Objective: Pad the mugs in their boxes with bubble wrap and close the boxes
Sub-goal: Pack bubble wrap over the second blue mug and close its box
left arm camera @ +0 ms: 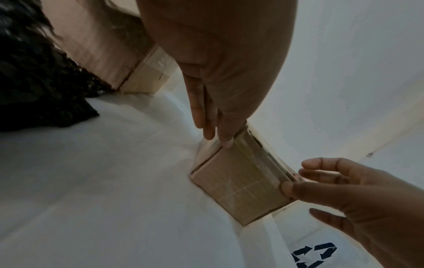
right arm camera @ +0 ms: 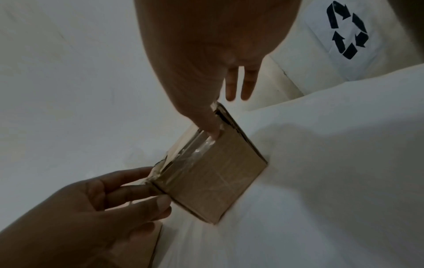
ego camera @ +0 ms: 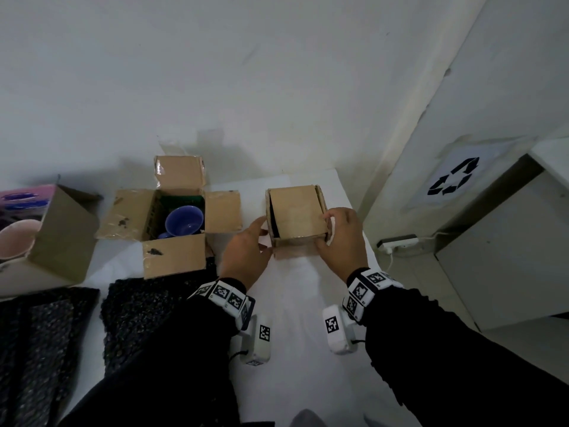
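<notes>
A small cardboard box [ego camera: 295,217] stands on the white table [ego camera: 301,303] with its top flaps folded down; a dark gap shows along its left side. My left hand [ego camera: 262,233] touches the box's left near corner with straight fingers [left arm camera: 226,140]. My right hand [ego camera: 328,224] rests on the right edge, thumb [right arm camera: 214,130] pressing the taped top flap, fingers extended past the right wall. To the left, an open box [ego camera: 175,260] holds a blue mug [ego camera: 184,224]. Black bubble wrap [ego camera: 144,312] lies in front of it.
A third box [ego camera: 64,238] with a pink mug [ego camera: 15,241] lies at the far left, more black bubble wrap [ego camera: 37,349] before it. The wall is close behind. A white bin [ego camera: 498,241] with a recycling sign and a power strip [ego camera: 397,243] stand right of the table.
</notes>
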Demonstrator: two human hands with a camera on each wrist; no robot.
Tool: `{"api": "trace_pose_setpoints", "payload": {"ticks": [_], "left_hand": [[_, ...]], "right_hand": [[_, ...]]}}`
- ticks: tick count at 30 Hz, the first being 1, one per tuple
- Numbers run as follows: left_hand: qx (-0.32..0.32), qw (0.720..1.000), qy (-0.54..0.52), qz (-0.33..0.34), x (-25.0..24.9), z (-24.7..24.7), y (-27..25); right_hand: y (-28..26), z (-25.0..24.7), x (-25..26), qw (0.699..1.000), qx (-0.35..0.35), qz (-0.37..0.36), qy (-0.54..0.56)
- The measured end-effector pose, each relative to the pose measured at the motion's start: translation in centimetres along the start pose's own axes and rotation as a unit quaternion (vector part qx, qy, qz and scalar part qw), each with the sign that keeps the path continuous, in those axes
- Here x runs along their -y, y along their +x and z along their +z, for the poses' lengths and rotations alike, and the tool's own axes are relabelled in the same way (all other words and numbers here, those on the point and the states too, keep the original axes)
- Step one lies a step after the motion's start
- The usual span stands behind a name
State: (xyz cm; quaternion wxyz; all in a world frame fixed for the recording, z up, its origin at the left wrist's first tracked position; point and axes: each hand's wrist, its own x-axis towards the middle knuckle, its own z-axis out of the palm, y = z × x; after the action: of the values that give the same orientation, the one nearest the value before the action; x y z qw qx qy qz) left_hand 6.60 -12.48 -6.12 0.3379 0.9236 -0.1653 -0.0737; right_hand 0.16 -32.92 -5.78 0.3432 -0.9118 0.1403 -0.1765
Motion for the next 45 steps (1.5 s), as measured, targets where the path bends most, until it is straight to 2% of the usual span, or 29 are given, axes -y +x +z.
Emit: {"api": "trace_pose_setpoints", "payload": {"ticks": [2,4,9,14,17,20,21,23,25,29,32,35,37,40,43,45], "left_hand": [[-0.003,0.999,0.030,0.029,0.8,-1.0,-1.0],[-0.009,0.997,0.037,0.071,1.8,-2.3,-2.1],[-0.037,0.988,0.070,0.134,4.8,-7.6,-6.0],[-0.074,0.981,0.100,0.148,11.0,-11.9,-11.2],[-0.051,0.984,0.103,0.136,15.1,-13.3,-14.1],[0.051,0.982,0.155,0.098,18.9,-13.5,-16.1],[0.104,0.978,0.165,0.075,20.0,-13.4,-16.7],[0.180,0.968,0.170,0.042,21.5,-13.1,-17.5],[0.191,0.963,0.186,0.043,21.9,-12.7,-18.2],[0.117,0.976,0.178,0.045,21.1,-12.2,-18.6],[-0.001,0.994,0.101,0.031,20.4,-12.3,-17.9],[-0.129,0.991,0.022,0.004,19.5,-12.5,-16.9],[-0.136,0.990,-0.026,-0.025,19.1,-13.1,-16.2],[-0.097,0.991,-0.090,-0.021,19.3,-14.1,-15.3],[-0.088,0.988,-0.128,-0.018,18.5,-15.3,-14.3],[-0.082,0.989,-0.119,0.015,17.7,-16.2,-13.7]], "right_hand": [[-0.8,0.3,1.3,0.998,-0.045,-0.044,-0.021],[-1.6,1.0,3.2,0.998,-0.038,-0.054,-0.015],[-4.6,4.4,9.1,0.986,0.093,-0.099,0.096],[-9.5,9.2,13.2,0.968,0.207,-0.109,0.090],[-12.1,12.1,14.4,0.949,0.297,-0.105,0.014],[-14.5,14.4,14.6,0.916,0.364,-0.115,-0.125],[-15.2,15.1,14.6,0.914,0.360,-0.112,-0.152],[-16.3,15.6,14.6,0.932,0.315,-0.096,-0.152],[-17.0,15.8,14.7,0.951,0.265,-0.089,-0.128],[-17.0,15.3,14.6,0.974,0.195,-0.103,-0.048],[-15.8,14.1,15.9,0.983,0.147,-0.095,0.054],[-14.4,13.1,17.4,0.981,0.108,-0.024,0.160],[-13.7,13.1,18.1,0.976,0.070,0.028,0.206],[-13.3,13.5,19.2,0.957,0.037,0.089,0.272],[-12.6,13.1,19.7,0.955,0.037,0.090,0.279],[-11.8,12.5,19.6,0.959,0.046,0.078,0.267]]}}
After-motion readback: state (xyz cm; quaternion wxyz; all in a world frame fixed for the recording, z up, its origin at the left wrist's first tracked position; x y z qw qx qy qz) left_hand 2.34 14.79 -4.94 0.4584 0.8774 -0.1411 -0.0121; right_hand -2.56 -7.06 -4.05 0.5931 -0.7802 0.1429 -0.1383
